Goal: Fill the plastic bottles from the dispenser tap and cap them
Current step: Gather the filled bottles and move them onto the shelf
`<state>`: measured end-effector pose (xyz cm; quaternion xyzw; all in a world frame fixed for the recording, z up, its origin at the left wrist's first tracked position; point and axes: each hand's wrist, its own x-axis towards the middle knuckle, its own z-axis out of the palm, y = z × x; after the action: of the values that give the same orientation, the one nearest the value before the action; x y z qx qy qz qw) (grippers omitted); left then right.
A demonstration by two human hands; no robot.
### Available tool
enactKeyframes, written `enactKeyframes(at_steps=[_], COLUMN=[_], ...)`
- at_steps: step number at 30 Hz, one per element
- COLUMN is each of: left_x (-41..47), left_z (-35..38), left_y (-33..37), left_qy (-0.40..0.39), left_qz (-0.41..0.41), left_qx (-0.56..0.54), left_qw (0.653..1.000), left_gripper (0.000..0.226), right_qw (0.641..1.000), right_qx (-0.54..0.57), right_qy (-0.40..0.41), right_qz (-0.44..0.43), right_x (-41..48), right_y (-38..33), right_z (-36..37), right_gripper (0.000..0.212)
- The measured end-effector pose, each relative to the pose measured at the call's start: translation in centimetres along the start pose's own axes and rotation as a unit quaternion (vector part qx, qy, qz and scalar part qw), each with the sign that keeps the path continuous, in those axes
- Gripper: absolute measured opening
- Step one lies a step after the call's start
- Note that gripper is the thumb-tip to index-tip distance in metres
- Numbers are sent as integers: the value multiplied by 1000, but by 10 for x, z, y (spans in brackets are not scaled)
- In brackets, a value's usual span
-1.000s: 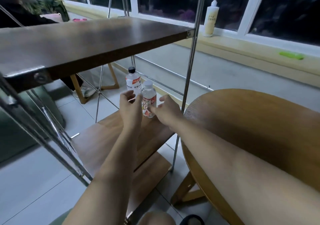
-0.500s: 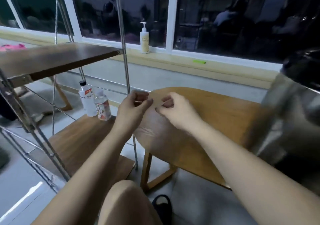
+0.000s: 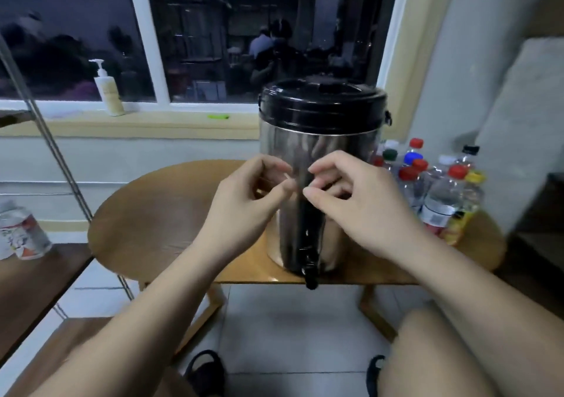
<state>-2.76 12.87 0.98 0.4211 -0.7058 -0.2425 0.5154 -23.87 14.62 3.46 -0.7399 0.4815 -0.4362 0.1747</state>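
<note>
Nearest you, your left grip (image 3: pixel 244 201) and right grip (image 3: pixel 360 210) hang close together in the air, touching no bottle. The left pinches a thin pale sliver (image 3: pixel 287 177) between thumb and forefinger, though I cannot tell what it is. The right is loosely curled with nothing visible in it. Just beyond and below them the tap (image 3: pixel 310 278) juts over the front edge of the desk (image 3: pixel 158 213), with nothing under it. The dispenser (image 3: pixel 323 113) rises behind your grips. The plastic bottles (image 3: pixel 439 201) stand capped in a cluster just beside it, on its right. Expect them to be light and thin-walled, denting under a hard squeeze. Take one round the middle at the label, gently, and turn the small cap with your fingertips. Once filled it should be heavier, and slippery if wet. Half a second ago you faced further left, and the dispenser was only a blur at the right edge; now it stands centred. The shelf bottle (image 3: pixel 24 238), then close to your left grip, now sits at the far left edge. Your grips keep the same close-together pose. Farthest off, a pump bottle (image 3: pixel 108 91) stands on the windowsill (image 3: pixel 171 125).
</note>
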Motion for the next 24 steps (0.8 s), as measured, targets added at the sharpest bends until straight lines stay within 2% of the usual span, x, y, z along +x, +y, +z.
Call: enactKeyframes(at_steps=[6, 12, 15, 18, 21, 24], left_x=[8, 25, 37, 51, 64, 79], left_z=[89, 157, 188, 217, 240, 257], left_y=[31, 43, 41, 38, 38, 36], left_qy=[-66, -85, -95, -100, -109, -117], left_qz=[30, 83, 88, 107, 121, 99], left_qx=[12, 90, 139, 183, 221, 228], left_qw=[997, 989, 982, 972, 962, 962], left_gripper=[15, 19, 29, 48, 67, 78], right_qw=[994, 984, 978, 969, 961, 959], right_qx=[-30, -69, -91, -125, -145, -145], right_qy=[100, 142, 158, 178, 192, 197], right_qz=[41, 83, 102, 117, 132, 144], right_x=[-28, -39, -40, -37, -31, -22], right_y=[69, 131, 158, 183, 201, 214], right_z=[-78, -126, -142, -154, -164, -172], right_gripper=[16, 15, 17, 27, 47, 61])
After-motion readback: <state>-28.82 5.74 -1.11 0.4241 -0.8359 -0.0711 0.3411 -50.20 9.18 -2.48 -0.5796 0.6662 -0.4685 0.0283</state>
